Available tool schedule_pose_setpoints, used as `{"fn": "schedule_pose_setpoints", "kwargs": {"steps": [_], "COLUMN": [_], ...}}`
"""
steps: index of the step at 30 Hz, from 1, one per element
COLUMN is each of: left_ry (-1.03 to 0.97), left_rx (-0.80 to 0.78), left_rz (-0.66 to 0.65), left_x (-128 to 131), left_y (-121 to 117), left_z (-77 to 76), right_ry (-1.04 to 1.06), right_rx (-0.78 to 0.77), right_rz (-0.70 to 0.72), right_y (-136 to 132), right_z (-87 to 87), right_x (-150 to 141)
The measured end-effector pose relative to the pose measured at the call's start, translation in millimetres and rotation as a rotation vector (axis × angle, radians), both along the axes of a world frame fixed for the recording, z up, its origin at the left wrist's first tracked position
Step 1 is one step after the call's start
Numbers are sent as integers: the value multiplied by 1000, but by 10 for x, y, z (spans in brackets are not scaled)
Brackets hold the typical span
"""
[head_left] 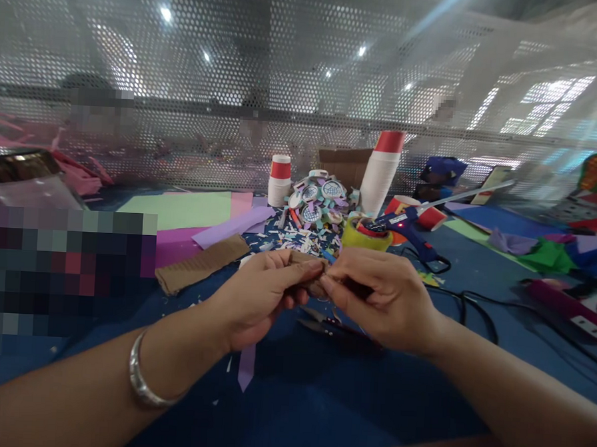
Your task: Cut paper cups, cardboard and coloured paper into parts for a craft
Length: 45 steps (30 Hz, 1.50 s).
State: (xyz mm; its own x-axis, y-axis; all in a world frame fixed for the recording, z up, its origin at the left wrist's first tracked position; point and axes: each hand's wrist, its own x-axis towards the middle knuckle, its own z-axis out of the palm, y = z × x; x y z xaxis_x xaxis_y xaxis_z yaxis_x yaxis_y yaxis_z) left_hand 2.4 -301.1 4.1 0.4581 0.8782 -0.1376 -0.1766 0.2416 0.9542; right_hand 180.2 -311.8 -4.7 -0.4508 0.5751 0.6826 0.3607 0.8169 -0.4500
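One brown piece [317,288] — axis unclear

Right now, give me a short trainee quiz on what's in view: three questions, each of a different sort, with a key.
1. True or false: a silver bracelet is on the left wrist.
2. What do the left hand and right hand hold between them?
a) a paper cup
b) a small brown piece
c) a glue gun
3. Fill in: the taller cup stack stands to the ___ of the shorter cup stack.

Key: 1 true; 2 b; 3 right.
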Motion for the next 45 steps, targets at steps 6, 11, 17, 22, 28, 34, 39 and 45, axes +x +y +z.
{"fn": "schedule_pose_setpoints", "kwargs": {"steps": [6,11,17,22,28,34,39,45], "left_ry": [167,204,65,-36,29,246,199,43], "left_rx": [344,433,332,186,230,502,439,145], "left_rz": [65,30,-85,19,100,86,143,115], "left_x": [-47,-84,-99,0,0,-64,-1,19], "left_y": [39,47,43,7,-9,-12,-47,-12], "left_z": [0,-7,2,-26,-45,-30,-47,-39], "right_ry": [30,43,56,26,-10,-6,-21,-28], "right_rx": [-235,-330,-252,-79,18,-178,-77,58], "right_rz": [4,134,145,9,-51,-47,-63,-85], "right_y": [45,34,19,17,37,53,15,3], "right_z": [-46,-13,38,25,-43,-38,-21,-78], "right_x": [3,-4,4,-1,-41,-31,-48,-80]}}
